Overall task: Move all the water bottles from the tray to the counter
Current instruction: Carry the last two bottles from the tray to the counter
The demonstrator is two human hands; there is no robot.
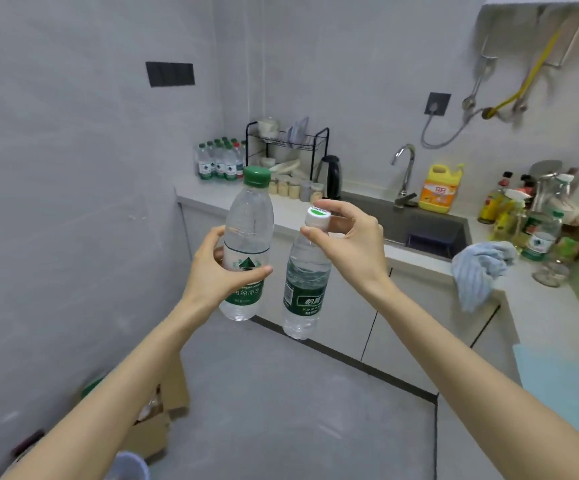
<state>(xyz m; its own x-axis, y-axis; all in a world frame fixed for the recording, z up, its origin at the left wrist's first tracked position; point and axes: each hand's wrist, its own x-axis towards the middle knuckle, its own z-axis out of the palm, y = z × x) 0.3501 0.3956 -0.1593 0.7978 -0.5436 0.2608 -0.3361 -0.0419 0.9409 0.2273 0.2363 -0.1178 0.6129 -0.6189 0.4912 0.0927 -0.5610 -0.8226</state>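
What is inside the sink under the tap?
A dark, boxy container sits in the sink. What it holds is hidden, and the counter edge covers the sink's near floor.

The green-capped bottle [248,216], clear with a green label, is being held upright in the air, with the left hand [211,271] gripping its midsection. Just beside it, the white-capped bottle [304,292], clear with a dark green label, is hanging slightly tilted, with the right hand [348,237] pinching its cap. A cluster of bottles [219,161], mostly green-capped, is standing upright at the far left end of the counter [205,194]
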